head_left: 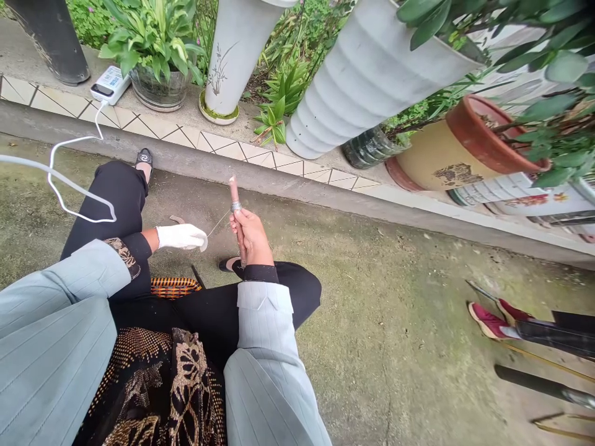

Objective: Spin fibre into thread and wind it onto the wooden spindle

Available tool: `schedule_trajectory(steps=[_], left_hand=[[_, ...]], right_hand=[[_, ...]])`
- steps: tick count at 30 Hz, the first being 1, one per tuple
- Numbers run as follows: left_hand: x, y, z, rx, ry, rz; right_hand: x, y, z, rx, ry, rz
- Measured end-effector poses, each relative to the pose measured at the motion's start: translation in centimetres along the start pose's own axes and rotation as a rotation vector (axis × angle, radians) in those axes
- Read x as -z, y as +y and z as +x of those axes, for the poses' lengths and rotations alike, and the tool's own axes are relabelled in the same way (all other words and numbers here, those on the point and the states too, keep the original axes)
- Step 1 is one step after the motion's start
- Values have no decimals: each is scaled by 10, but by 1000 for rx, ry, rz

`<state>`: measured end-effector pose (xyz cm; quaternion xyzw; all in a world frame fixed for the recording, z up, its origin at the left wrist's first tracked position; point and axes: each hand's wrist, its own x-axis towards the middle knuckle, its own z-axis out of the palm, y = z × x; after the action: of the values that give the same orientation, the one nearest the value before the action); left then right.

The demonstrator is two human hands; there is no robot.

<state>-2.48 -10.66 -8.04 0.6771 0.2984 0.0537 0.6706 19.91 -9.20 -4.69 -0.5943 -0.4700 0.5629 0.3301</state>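
Note:
I sit low over a concrete floor with my knees apart. My right hand (pixel 251 234) is wrapped round a reddish-brown stick (pixel 235 201) that points upward; a metal ring sits on the stick just above my fingers. A thin pale strand (pixel 218 224) runs from the stick to my left hand (pixel 181 236), which wears a white glove and is closed in a pinch on the strand's end. A curved metal blade tip (pixel 176 219) lies on the floor just beyond the gloved hand.
A tiled ledge (pixel 186 133) ahead carries a power bank (pixel 110 83) with a white cable, a glass pot plant (pixel 158 87), tall white planters (pixel 367 74) and a terracotta pot (pixel 469 142). Another person's red shoes (pixel 493 316) and long poles lie at right. An orange woven stool edge (pixel 174 287) shows under me.

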Motion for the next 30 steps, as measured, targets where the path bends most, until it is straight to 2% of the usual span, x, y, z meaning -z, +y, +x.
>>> schedule_trajectory(steps=[2,4,6,9,12,14,16,17,18,20,22,24,25,27,29,30], left_hand=[[-3,0,-1,-2,-34,40],[-1,-1,-1,-30,3,71],[3,-2,-2,-60,56,74],[10,-5,-2,-60,146,82],[16,-9,0,-54,256,114],[18,-11,1,-44,319,100],[19,-11,2,-27,375,83],[19,-11,3,-18,400,75],[18,-10,3,-11,414,64],[15,-6,3,7,398,38],[10,-2,3,30,330,38],[4,2,2,43,221,106],[2,3,1,34,169,153],[-1,4,0,-10,91,243],[-2,4,-1,-53,81,322],[-1,3,-1,-65,86,349]], right_hand=[[-4,8,8,-135,-31,-427],[-8,14,13,-263,-174,-827],[-12,18,13,-341,-344,-987],[-15,22,8,-412,-536,-943],[-15,22,3,-446,-790,-770],[-13,17,-1,-421,-955,-588],[-10,9,-6,-352,-1029,-406],[-9,5,-9,-299,-1009,-314],[-7,1,-11,-234,-936,-219],[-4,-5,-12,-94,-660,-36],[-3,-5,-9,3,-341,90],[-4,-2,-2,15,-102,76],[-5,1,1,-11,-32,-11],[-9,7,7,-130,-45,-354],[-14,12,9,-283,-213,-698],[-17,15,8,-349,-314,-803]])
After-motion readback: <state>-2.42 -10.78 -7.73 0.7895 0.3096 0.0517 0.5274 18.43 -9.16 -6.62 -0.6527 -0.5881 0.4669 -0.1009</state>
